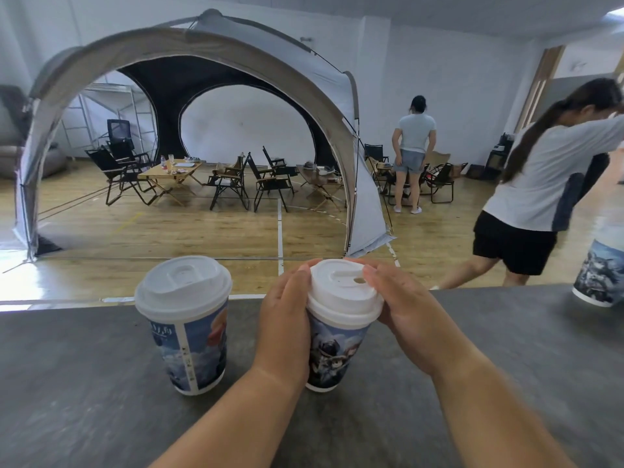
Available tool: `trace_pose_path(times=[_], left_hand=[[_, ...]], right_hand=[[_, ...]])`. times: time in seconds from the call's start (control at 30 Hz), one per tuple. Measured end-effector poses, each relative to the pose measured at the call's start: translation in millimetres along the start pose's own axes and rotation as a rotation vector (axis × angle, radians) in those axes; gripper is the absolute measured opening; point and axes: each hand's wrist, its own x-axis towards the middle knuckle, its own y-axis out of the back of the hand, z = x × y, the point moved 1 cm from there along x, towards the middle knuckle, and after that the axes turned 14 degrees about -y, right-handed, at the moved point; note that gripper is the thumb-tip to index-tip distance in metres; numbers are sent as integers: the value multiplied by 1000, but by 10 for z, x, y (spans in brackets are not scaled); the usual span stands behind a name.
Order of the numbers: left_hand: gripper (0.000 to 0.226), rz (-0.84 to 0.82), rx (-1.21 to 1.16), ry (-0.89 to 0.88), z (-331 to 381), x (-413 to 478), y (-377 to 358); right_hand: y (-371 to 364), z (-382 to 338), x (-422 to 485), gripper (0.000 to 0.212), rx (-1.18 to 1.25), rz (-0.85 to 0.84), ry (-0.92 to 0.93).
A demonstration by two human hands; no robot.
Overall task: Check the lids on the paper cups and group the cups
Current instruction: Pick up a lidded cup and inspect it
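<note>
The counter [506,349] is a dark grey slab whose far edge runs straight across, just behind the cups, with wood floor [202,231] beyond it. The left cup [189,346] stands upright near that edge. The middle cup [332,356] stands just beside it, the two not touching. The right cup [599,275] sits well apart at the frame's border, close to the far edge, with a broad run of grey counter between it and the middle cup.

The left hand [287,319] wraps the middle cup's side, its fingers [300,275] curled up against the white lid [341,295]. The right hand [405,309] grips the lid's other side, fingers bent over the rim and a fingertip on top beside the sip hole.

All the cups carry blue cartoon artwork. The left cup's white seam strip has small print too fine to read.
</note>
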Motion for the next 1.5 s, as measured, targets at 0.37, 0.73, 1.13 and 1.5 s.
trace_pose_path(times=[0.37,0.73,1.13,1.5], left_hand=[[42,31,0,22,40,17,33],[37,14,-4,61,-23,81,89],[56,-375,-78,363,-131,-62,-32],[60,-574,-551,548,-242,-266,-128]], right_hand=[[-26,21,4,41,-26,-8,8],[20,7,-27,71,-129,-174,17],[333,-54,19,78,382,-44,172],[414,-14,53,66,673,-35,38]])
